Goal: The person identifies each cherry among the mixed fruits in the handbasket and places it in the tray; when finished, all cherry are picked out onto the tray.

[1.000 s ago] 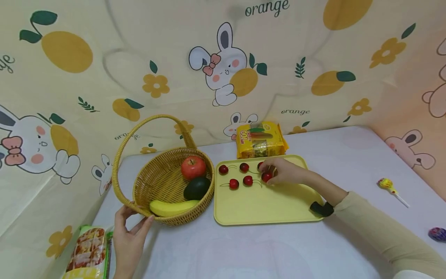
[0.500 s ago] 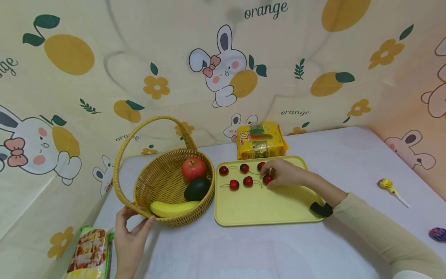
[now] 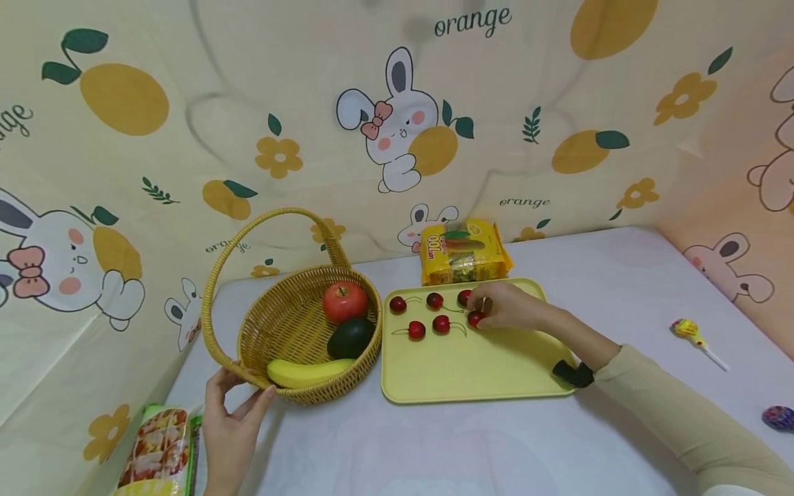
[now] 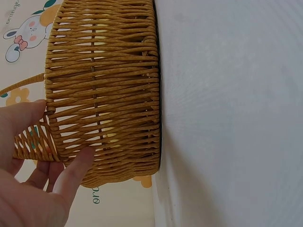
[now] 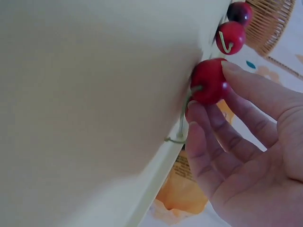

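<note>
In the head view, a round wicker basket [image 3: 267,317] with a tall hoop handle stands at the left. It holds a red apple [image 3: 344,302], a dark green avocado [image 3: 350,338] and a banana [image 3: 307,373]. My left hand [image 3: 232,420] grips the basket's near rim at the foot of the handle, thumb and fingers on either side. Over the yellow tray [image 3: 459,372], my right hand [image 3: 511,305] pinches a red cherry [image 5: 208,82] between thumb and fingers, low at the tray surface. Several other cherries [image 3: 416,330] with stems lie on the tray in two rows.
A yellow snack packet [image 3: 462,253] stands behind the tray, against the printed backdrop. To the right lie a yellow lollipop [image 3: 687,328] and a purple-wrapped one [image 3: 779,417]. Another food packet [image 3: 155,451] leans at the lower left.
</note>
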Tool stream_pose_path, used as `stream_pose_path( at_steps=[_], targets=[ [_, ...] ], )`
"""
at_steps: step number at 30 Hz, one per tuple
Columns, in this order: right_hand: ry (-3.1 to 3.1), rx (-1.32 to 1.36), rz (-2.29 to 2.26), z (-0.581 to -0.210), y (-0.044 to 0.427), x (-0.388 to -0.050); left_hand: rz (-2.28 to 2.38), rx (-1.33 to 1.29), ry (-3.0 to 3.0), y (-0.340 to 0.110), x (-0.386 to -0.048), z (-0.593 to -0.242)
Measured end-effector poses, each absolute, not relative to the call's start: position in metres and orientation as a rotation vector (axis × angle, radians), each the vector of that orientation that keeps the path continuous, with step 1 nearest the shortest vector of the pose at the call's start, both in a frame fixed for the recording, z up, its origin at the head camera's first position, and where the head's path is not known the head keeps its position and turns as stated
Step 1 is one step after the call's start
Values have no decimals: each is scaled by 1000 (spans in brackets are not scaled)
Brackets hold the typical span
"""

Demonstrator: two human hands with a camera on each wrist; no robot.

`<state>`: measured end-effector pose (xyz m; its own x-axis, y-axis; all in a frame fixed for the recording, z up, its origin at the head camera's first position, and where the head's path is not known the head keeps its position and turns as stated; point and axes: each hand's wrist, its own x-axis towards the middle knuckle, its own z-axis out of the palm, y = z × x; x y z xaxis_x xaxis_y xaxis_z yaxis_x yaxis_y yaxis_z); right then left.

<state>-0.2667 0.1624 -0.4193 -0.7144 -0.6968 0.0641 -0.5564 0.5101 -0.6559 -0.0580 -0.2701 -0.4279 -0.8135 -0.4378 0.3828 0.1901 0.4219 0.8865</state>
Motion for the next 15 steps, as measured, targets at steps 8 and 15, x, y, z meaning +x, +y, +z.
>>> stream_pose_path(
  at_steps=[8,15],
  targets=[
    [2595,-1093,-967,-415,158,-266,-1403,241,-2111,-270,-56,-428],
    [2899,-1094,-948,-397,151,-249,-1369,252,-2114,-270,-55,-425]
  ],
)
